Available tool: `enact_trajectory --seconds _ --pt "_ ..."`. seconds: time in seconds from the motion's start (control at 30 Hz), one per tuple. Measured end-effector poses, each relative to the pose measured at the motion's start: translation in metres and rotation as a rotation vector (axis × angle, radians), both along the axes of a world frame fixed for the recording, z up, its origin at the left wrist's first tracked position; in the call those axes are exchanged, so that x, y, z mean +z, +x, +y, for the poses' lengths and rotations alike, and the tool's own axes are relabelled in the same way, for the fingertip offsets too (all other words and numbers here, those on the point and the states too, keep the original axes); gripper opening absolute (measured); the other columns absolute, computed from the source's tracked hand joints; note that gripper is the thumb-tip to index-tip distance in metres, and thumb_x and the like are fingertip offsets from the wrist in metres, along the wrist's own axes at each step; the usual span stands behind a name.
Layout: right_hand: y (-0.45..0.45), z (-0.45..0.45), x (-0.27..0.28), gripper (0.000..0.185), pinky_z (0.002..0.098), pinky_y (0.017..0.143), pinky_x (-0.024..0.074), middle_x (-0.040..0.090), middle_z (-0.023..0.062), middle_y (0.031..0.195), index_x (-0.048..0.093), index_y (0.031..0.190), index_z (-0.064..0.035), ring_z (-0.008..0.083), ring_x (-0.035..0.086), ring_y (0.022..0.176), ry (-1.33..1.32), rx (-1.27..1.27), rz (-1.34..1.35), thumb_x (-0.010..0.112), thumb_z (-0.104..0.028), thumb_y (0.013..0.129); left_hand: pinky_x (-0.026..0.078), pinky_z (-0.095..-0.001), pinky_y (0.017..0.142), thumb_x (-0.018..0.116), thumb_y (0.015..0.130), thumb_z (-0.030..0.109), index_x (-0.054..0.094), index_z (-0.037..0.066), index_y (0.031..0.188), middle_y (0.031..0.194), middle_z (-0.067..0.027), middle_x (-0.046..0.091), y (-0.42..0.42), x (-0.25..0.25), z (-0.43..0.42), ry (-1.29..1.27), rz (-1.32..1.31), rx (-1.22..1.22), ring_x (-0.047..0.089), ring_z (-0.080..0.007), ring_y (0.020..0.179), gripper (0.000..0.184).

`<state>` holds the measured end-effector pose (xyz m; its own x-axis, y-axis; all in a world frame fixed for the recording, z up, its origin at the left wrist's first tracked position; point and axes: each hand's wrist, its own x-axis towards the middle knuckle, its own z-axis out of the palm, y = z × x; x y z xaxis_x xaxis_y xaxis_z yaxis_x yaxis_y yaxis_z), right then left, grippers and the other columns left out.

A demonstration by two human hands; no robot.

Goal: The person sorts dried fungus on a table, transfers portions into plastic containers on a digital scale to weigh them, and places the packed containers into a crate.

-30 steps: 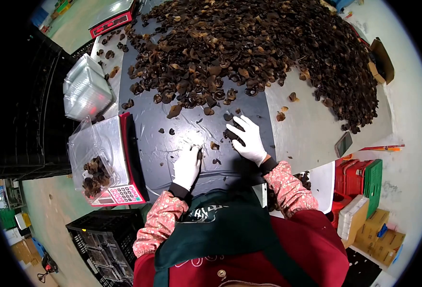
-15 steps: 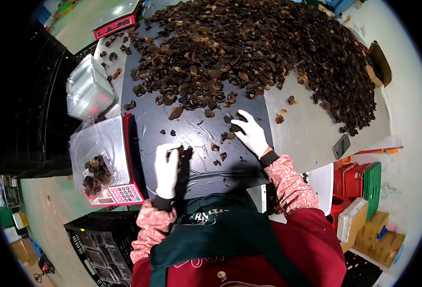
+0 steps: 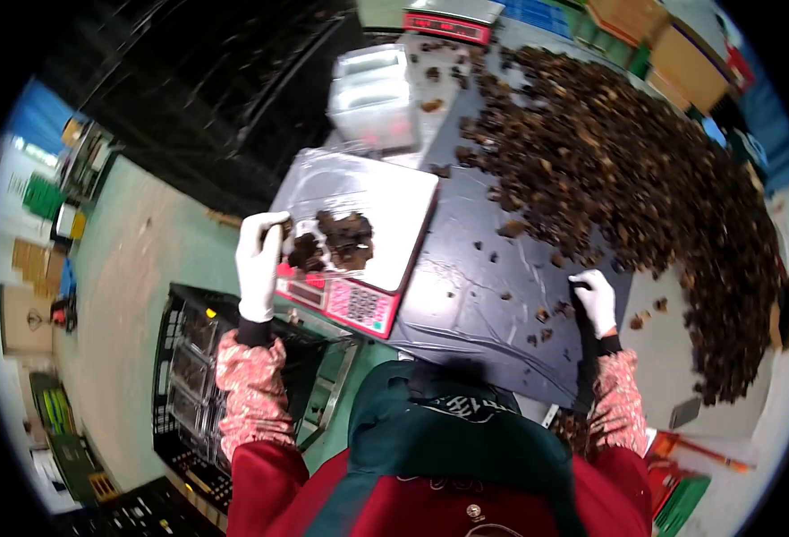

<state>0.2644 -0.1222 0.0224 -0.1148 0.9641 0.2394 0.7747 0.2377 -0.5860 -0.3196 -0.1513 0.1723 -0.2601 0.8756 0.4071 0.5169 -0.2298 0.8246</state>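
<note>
My left hand (image 3: 259, 268), in a white glove, is at the left edge of the scale with its fingers closed on a dark piece of wood ear mushroom. Beside it on the scale's pan (image 3: 410, 192) lies an open clear plastic box (image 3: 323, 183) with dark wood ear mushrooms (image 3: 348, 240) in it. My right hand (image 3: 597, 302), also gloved in white, rests low over the dark tabletop (image 3: 457, 313), close to a few small loose mushroom pieces (image 3: 544, 315). Its fingers are curled; what they hold, if anything, is hidden.
A large heap of wood ear mushrooms (image 3: 627, 170) covers the far right of the table. Stacked clear boxes (image 3: 374, 98) stand behind the scale, and a second red scale (image 3: 448, 27) is farther back. A black crate (image 3: 175, 376) is at lower left.
My view has turned left. My left hand has moved from the tabletop to the box on the scale, carrying a mushroom piece. My right hand remains over the table near loose pieces.
</note>
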Motion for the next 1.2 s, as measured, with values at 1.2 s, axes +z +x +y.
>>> enact_trajectory --seconds 1.2 --pt "-0.33 0.008 0.102 0.035 0.0455 0.108 0.0352 0.058 0.0151 0.13 0.063 0.12 -0.0034 0.0307 0.05 0.126 0.368 0.342 0.371 0.063 -0.017 0.087 0.03 -0.0476 0.113 0.07 0.085 0.018 0.044 0.003 0.144 0.148 -0.0199 0.042 0.012 -0.031 0.015 -0.09 0.781 -0.166 0.038 -0.039 0.137 0.066"
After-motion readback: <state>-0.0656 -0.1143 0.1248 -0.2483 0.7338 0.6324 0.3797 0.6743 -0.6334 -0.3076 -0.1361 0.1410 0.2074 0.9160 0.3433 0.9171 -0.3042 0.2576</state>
